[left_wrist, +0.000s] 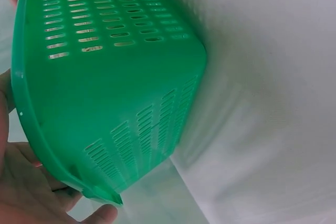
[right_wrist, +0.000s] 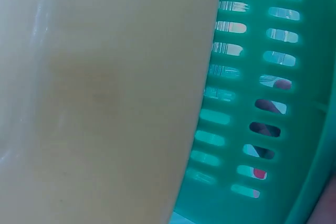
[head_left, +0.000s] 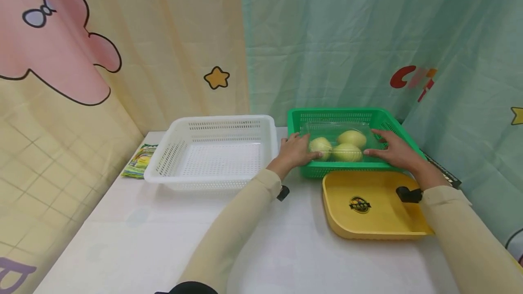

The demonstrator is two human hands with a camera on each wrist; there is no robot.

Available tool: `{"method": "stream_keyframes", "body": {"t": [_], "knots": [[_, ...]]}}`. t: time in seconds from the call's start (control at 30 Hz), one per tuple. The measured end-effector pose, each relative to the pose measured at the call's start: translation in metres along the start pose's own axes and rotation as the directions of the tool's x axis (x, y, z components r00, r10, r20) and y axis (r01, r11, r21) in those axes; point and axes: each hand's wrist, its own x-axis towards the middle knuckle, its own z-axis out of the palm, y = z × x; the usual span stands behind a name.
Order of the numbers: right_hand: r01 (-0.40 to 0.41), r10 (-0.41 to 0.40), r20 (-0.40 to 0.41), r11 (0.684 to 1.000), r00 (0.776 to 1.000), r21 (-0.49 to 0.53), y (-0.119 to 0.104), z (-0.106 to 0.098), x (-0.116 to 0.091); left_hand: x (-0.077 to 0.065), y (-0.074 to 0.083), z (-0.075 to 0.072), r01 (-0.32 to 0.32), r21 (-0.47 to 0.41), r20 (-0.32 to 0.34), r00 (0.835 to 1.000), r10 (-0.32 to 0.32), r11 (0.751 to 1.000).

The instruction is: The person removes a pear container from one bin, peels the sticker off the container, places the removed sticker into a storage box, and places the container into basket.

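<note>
A clear plastic box (head_left: pixel 327 127) with three pale yellow-green round fruits (head_left: pixel 347 152) inside is at the green basket (head_left: pixel 339 172), within its rim in the head view. My left hand (head_left: pixel 295 151) holds the box's left end, thumb toward the front and fingers behind. At the right end my right hand (head_left: pixel 394 149) grips it, thumb and fingers spread across the corner. In the left wrist view the left hand (left_wrist: pixel 31 182) shows past the basket's rim (left_wrist: pixel 21 93), and the box is hidden. Through slots of the basket (right_wrist: pixel 310 51), parts of fingers (right_wrist: pixel 265 129) show in the right wrist view.
A yellow tray (head_left: pixel 380 217) with a dark logo stands right before the green basket, under my right wrist. To the left is a white slotted basket (head_left: pixel 220 160), with a green-and-yellow packet (head_left: pixel 140 161) beside it. Printed curtains (head_left: pixel 184 58) hang behind the table (head_left: pixel 135 239).
</note>
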Motion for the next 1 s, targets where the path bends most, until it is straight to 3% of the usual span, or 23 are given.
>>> {"method": "stream_keyframes", "body": {"t": [0.53, 0.77, 1.0], "knots": [[0.096, -0.1, -0.12, 0.995, 0.988, -0.036, -0.02, 0.0, -0.013, -0.028, -0.015, -0.016, -0.091, -0.138, -0.066, 0.994, 0.082, 0.986], [0.189, -0.196, -0.18, 0.98, 0.964, -0.058, -0.04, 0.001, -0.023, -0.042, -0.019, -0.023, -0.117, -0.18, -0.104, 0.99, 0.1, 0.977], [0.237, -0.244, -0.235, 0.97, 0.941, -0.06, -0.058, 0.009, -0.035, -0.065, -0.032, -0.032, -0.149, -0.227, -0.163, 0.98, 0.114, 0.962]]}}
